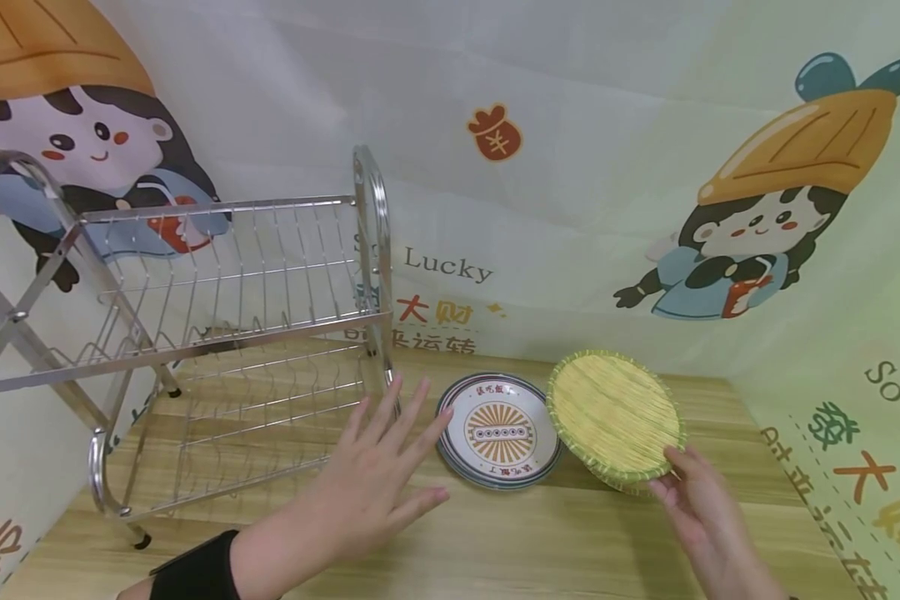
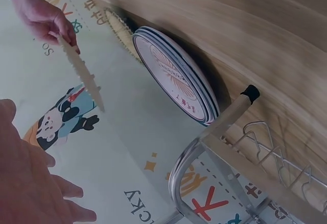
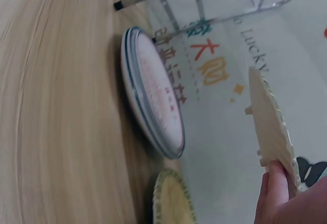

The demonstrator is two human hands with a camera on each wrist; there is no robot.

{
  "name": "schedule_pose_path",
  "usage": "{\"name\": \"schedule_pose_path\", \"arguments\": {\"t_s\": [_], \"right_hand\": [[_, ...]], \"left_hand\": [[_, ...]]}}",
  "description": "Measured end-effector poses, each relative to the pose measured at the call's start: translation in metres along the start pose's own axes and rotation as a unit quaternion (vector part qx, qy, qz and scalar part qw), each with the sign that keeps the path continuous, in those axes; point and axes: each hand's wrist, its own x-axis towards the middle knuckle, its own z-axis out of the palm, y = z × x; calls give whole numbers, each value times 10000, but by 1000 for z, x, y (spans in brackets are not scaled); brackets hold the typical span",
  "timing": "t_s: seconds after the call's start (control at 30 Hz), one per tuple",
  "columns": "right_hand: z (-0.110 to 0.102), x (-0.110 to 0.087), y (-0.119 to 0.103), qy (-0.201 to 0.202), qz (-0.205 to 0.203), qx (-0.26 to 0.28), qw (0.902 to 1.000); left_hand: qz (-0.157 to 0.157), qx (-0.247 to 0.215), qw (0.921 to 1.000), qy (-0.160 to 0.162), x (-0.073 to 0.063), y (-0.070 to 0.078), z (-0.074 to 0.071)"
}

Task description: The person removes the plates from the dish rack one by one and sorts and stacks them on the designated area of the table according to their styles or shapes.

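My right hand [image 1: 697, 500] pinches the near right rim of a round yellow woven mat [image 1: 615, 408] with green stitched edging, lifted above the table. In the right wrist view, that mat is seen nearly edge-on, with small nubs on one side. A second woven piece [image 3: 173, 201] lies on the table below, mostly hidden in the head view. To its left is a stack of white plates [image 1: 501, 431] with dark rims and an orange sunburst print. My left hand [image 1: 371, 475] hovers left of the plates, fingers spread, holding nothing.
A two-tier metal dish rack [image 1: 225, 333] stands at the left, its legs on the wood-grain table [image 1: 525, 542]. Behind hangs a printed cloth backdrop [image 1: 585, 208] with cartoon figures and lettering, also running along the right side.
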Motion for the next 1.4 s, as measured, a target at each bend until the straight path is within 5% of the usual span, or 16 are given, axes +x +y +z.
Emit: {"name": "schedule_pose_path", "arguments": {"t_s": [0.2,0.43,0.93,1.13,1.4], "right_hand": [[-14,13,-1,512,208,-39,9985],[-30,27,5,712,69,-889,9935],[-47,41,14,1156,38,-1215,9858],[-50,42,14,1153,3,-1507,9818],[-53,40,10,894,-26,-2501,9641]], "left_hand": [[1,-101,9999,-25,-3,-1,3],[5,-92,10000,36,-6,-2,8],[-27,-239,9997,-62,-9,-1,12],[-66,-299,9994,-133,-10,-1,13],[-87,-366,9992,-129,-9,0,13]]}}
